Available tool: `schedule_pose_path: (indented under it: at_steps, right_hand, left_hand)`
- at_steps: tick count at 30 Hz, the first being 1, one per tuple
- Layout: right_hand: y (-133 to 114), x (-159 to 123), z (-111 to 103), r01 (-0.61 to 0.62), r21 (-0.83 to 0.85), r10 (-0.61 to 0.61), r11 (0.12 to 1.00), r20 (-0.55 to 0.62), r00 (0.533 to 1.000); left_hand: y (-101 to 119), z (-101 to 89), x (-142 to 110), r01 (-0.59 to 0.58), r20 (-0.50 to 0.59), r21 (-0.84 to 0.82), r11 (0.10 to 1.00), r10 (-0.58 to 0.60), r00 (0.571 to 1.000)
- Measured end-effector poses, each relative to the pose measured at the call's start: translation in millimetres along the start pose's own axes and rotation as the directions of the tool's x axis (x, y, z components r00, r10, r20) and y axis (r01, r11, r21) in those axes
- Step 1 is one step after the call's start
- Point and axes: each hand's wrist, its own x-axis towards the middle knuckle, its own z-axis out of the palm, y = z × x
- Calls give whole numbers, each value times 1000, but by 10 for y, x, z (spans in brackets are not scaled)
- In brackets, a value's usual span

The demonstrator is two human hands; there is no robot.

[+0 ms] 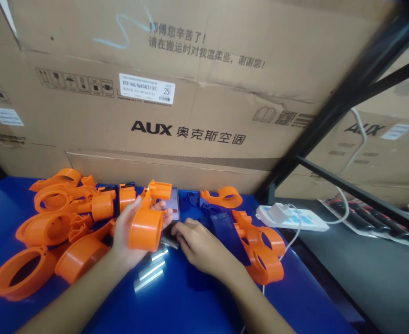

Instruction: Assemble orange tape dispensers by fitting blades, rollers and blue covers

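My left hand point(124, 232) is wrapped round an orange plastic tape dispenser point(145, 229), its ring toward me and its toothless-looking head end pointing up and away. My right hand point(197, 243) is beside it, low over the table, fingers curled and thumb tucked in. Under its fingertips lies a small dark flat piece point(170, 240), too hidden to name. A phone point(174, 204) with a lit screen lies behind both hands, partly covered by them. Right of the right hand are dark blue flat pieces point(227, 229).
Several orange tape dispensers point(47, 227) are heaped on the left of the blue table point(149, 311); more dispensers point(265, 264) lie at the right. A white power strip point(305, 219) with a plugged-in charger sits by the black rack post point(305, 116). A large carton point(190, 102) walls the back.
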Motion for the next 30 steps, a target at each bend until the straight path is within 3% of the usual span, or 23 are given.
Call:
schedule_pose_path:
  at_steps: [10, 23, 30]
  right_hand:
    - [-14, -5, -10, 52, -145, -33, 988, 128, 991]
    - [-65, -16, 3, 73, -134, -52, 988, 155, 987]
    - [-75, 20, 29, 89, -222, -67, 971, 102, 993]
  left_hand:
    - [2, -8, 6, -3, -4, 17, 1000, 3, 1000]
    - [14, -8, 3, -9, -5, 25, 1000, 9, 1000]
    - [17, -15, 7, -6, -6, 24, 1000, 6, 1000]
